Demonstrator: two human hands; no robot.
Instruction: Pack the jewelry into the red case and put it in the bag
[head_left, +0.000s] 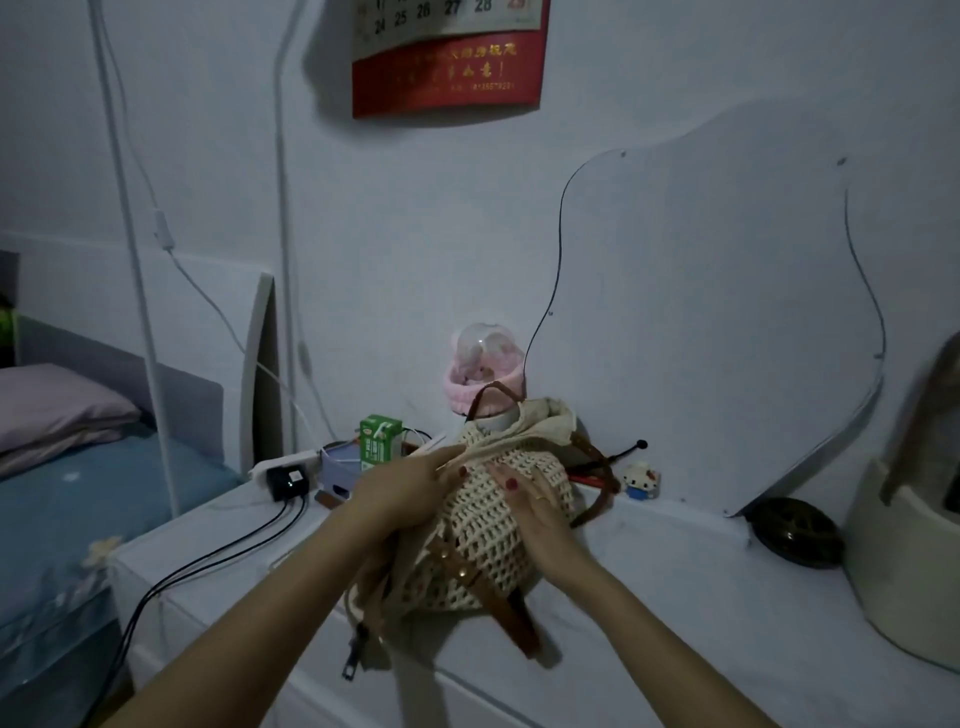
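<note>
A bed (67, 493) with a blue sheet and a grey pillow (57, 400) fills the left; beside it stands the white tabletop (675, 597), with a curvy mirror (727, 312) leaning on the wall behind; a red calendar (447, 57) hangs above. On the tabletop sits the cream woven bag (488, 540) with brown straps, its cloth lining bunched at the mouth, so what is inside cannot be seen; the red case is not visible. The left hand (400, 488) pinches the lining at the bag's mouth with its fingers; the right hand (535, 514) lies on the bag's side with fingers straight and close together. Behind the bag: a green drink carton (381, 441), a power strip (283, 475) with black cables, a small cat figurine (641, 480).
</note>
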